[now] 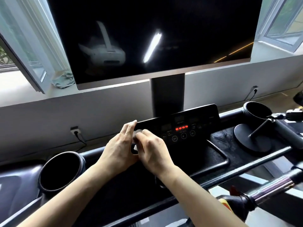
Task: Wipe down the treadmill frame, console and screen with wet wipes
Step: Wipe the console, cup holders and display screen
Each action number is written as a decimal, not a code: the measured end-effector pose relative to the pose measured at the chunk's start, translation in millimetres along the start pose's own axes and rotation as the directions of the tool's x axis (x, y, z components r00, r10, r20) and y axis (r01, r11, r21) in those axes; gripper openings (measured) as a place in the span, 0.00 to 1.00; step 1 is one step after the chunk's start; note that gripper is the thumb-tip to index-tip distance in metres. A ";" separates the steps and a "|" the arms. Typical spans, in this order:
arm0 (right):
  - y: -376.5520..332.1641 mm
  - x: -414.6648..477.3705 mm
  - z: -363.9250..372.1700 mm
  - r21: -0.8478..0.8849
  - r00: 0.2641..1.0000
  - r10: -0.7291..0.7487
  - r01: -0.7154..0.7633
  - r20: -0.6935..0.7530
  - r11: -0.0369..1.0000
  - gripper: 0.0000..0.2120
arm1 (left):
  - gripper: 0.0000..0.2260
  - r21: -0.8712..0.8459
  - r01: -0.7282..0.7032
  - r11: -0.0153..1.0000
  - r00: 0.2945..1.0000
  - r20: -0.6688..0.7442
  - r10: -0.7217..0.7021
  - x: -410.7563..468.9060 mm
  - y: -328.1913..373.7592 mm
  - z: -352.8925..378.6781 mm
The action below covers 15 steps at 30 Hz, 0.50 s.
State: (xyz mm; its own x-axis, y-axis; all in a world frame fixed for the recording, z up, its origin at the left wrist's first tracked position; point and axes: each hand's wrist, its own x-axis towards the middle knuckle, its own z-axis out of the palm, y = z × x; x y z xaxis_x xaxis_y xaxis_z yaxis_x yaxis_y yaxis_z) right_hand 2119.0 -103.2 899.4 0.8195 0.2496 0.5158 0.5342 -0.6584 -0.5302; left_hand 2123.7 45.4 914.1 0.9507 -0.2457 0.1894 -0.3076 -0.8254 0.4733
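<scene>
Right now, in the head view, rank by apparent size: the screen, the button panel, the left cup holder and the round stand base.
1. screen
2. button panel
3. left cup holder, though nearness to the camera enlarges it
4. round stand base

wipe [138,131] blurred, mostly hidden; console [178,128] labels too small.

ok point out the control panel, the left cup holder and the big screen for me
control panel [180,122]: head view, middle of its dark face
left cup holder [60,172]: head view, inside its dark bowl
treadmill screen [164,63]: head view, dark glass, lower middle
</scene>
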 end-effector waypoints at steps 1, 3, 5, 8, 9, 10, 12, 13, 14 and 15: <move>2.4 -3.9 -0.9 -0.011 0.999 -0.031 0.032 0.023 0.999 0.06 | 0.50 0.006 0.001 1.000 1.000 0.002 -0.001 -0.1 -0.7 0.4; 16.3 -7.6 -8.4 -0.016 1.000 -0.002 0.003 0.019 1.000 0.07 | 0.51 0.017 0.002 1.000 1.000 0.007 -0.002 0.5 -2.1 -0.1; 37.2 -8.7 -21.6 -0.035 0.991 0.107 -0.110 -0.082 0.993 0.09 | 0.51 0.015 -0.002 1.000 1.000 0.008 0.002 1.2 -1.8 -0.2; 61.1 -10.5 -38.7 -0.057 0.913 0.305 -0.332 -0.270 0.942 0.10 | 0.51 0.007 0.000 1.000 1.000 0.014 0.000 1.5 -1.5 2.2; 61.3 -11.2 -38.6 -0.075 0.896 0.329 -0.366 -0.297 0.928 0.09 | 0.52 0.005 0.003 1.000 1.000 0.017 -0.003 1.5 -1.6 3.4; 56.9 -11.8 -34.6 -0.098 0.899 0.320 -0.363 -0.298 0.927 0.09 | 0.52 0.004 0.006 1.000 1.000 0.018 -0.006 1.5 -1.2 4.6; 39.4 -14.0 -17.0 -0.113 0.942 0.243 -0.274 -0.230 0.955 0.09 | 0.51 0.011 0.017 1.000 1.000 0.014 -0.017 1.8 -0.3 7.1; 27.5 -15.9 -6.1 -0.093 0.965 0.197 -0.215 -0.174 0.972 0.08 | 0.50 0.016 0.025 1.000 1.000 0.009 -0.025 1.9 -0.1 8.2; 15.6 -18.4 3.4 -0.069 0.981 0.157 -0.166 -0.115 0.984 0.07 | 0.49 0.023 0.024 0.999 1.000 0.003 -0.024 1.5 -0.8 9.5; 5.9 -21.1 11.6 -0.055 0.990 0.122 -0.126 -0.067 0.991 0.06 | 0.48 0.034 0.011 0.999 1.000 -0.003 -0.011 1.1 -2.5 10.6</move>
State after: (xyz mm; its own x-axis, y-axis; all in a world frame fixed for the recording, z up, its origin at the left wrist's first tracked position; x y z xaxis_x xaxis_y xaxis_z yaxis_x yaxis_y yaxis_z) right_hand 2107.3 -104.1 877.6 0.8627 0.1191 0.4915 0.4147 -0.7228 -0.5528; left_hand 2125.9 41.8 904.0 0.9537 -0.2354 0.1870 -0.2959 -0.8447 0.4460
